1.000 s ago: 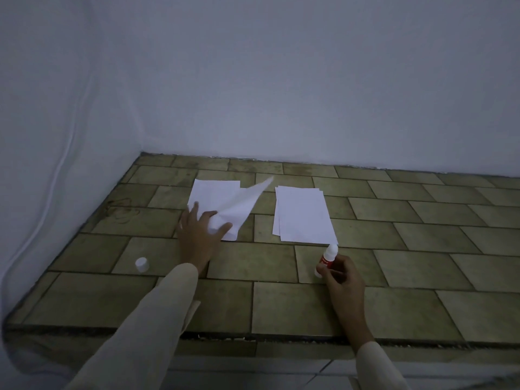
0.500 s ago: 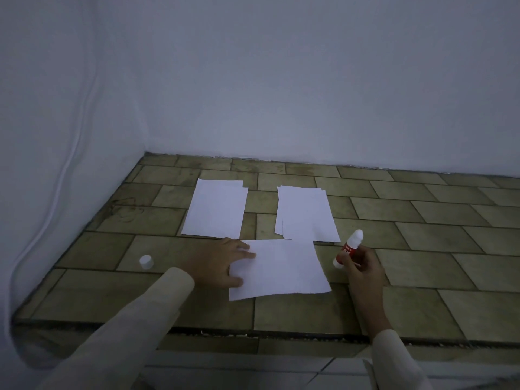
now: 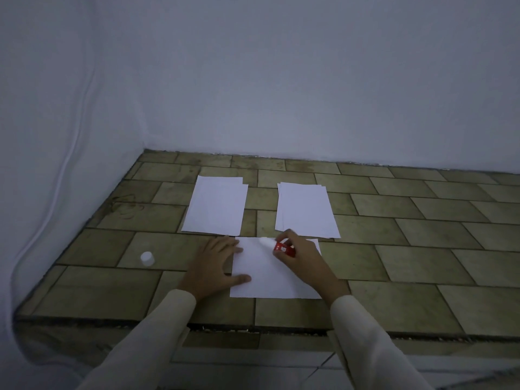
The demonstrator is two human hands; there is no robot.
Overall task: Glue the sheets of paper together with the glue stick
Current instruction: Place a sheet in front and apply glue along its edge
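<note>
A single white sheet [image 3: 264,274] lies on the tiled ledge near its front edge. My left hand [image 3: 213,266] presses flat on the sheet's left edge, fingers spread. My right hand [image 3: 301,256] grips a red and white glue stick [image 3: 277,246], its white tip pointing left and down at the sheet's far edge. Behind the sheet lie two white paper stacks, the left stack [image 3: 216,205] and the right stack [image 3: 305,211].
The glue stick's white cap [image 3: 147,258] stands on the tiles to the left of my left hand. The tiled ledge [image 3: 422,249] ends in a front edge just below my wrists. White walls close in at the back and left; a white cable [image 3: 67,153] runs down the left wall.
My left hand pulled one sheet from the left stack and laid it in front. My right hand then brought the glue stick left, over the sheet's far edge.
</note>
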